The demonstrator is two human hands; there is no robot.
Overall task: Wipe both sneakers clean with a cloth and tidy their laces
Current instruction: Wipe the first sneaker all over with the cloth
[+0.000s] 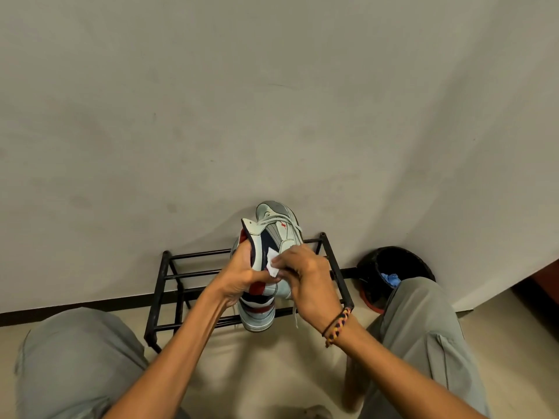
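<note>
Nearest us, our right hand [305, 276] pinches a small white cloth [273, 263] against the side of a white, navy and red sneaker [266, 237]. Our left hand [242, 275] grips that sneaker by its collar, holding it above a black metal shoe rack [169, 278]. Farther right, a black bin [393, 267] stands by the wall.

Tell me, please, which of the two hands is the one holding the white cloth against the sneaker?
The right hand, the one with the braided bracelet, pinches the white cloth against the sneaker. The left hand only grips the sneaker.
</note>
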